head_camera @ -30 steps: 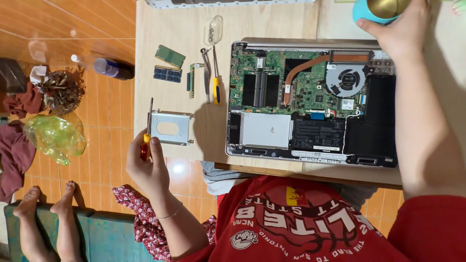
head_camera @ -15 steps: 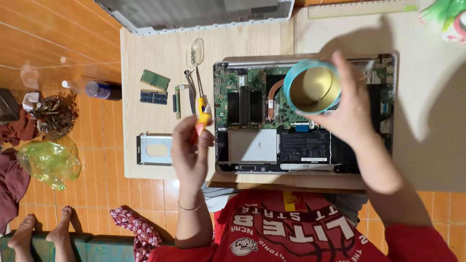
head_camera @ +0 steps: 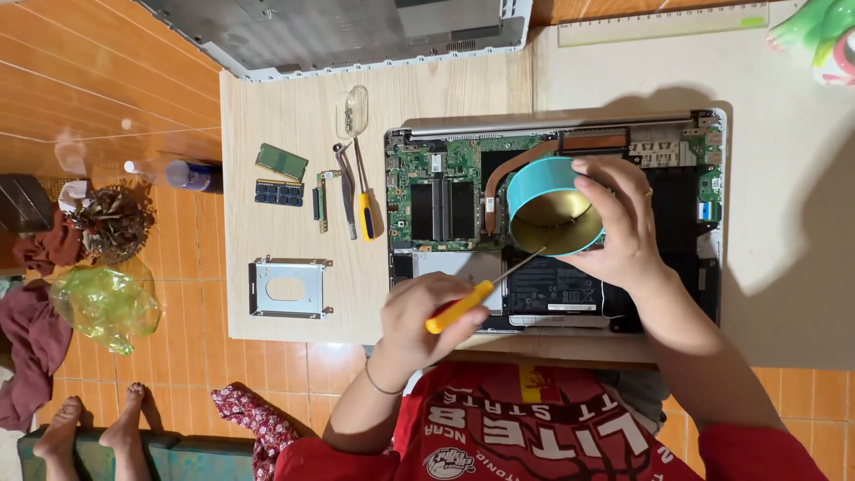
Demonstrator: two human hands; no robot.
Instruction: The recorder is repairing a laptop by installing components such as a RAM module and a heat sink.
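The laptop point(head_camera: 552, 223) lay opened on the table point(head_camera: 276, 116), its insides showing. Over its middle the right hand point(head_camera: 623, 223) was clamped around a round blue tin point(head_camera: 554, 207). The left hand point(head_camera: 427, 316) gripped a yellow-handled screwdriver point(head_camera: 472, 298), its tip at the tin's rim.

a yellow-handled screwdriver point(head_camera: 476, 295) points its tip into a tilted teal, gold-lined cup point(head_camera: 552, 207).

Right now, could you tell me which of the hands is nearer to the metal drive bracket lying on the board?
Left. The left hand holds a screwdriver beside the bracket; the right hand is farther away, over the laptop.
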